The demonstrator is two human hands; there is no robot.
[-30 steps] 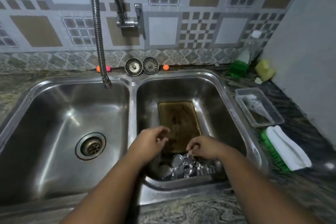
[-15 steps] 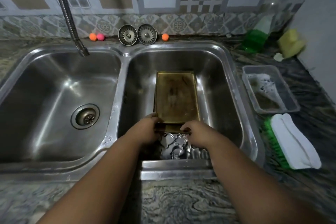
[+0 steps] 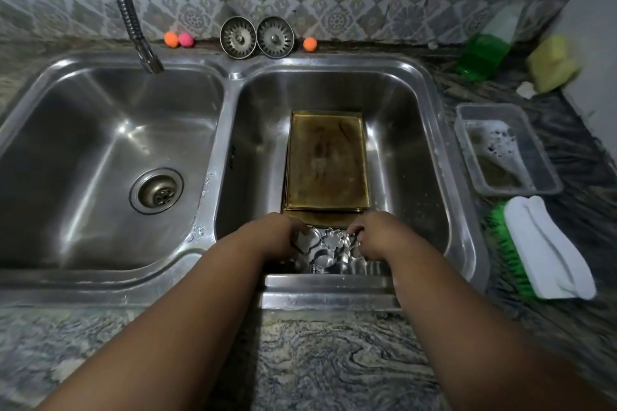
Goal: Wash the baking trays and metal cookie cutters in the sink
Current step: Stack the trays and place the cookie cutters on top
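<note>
Two hands are showing, the left hand (image 3: 277, 237) and the right hand (image 3: 377, 237). Two sink basins are lying side by side, the left basin (image 3: 100, 130) and the right basin (image 3: 400, 130). At least two baking trays (image 3: 327, 160) are lying stacked in the right one. The cookie cutters (image 3: 329, 243) are heaping together past counting. Two sink strainers (image 3: 238, 38) are standing at the far rim, with two orange balls (image 3: 171, 39) and one pink ball (image 3: 186, 40). One faucet hose (image 3: 128, 7) is hanging far left. On the table at the right are sitting one soap bottle (image 3: 484, 53), one yellow sponge (image 3: 552, 63), one clear tub (image 3: 534, 150) and one scrub brush (image 3: 547, 250).

Head camera, close above sink (image 3: 430, 130), facing forward-down.
</note>
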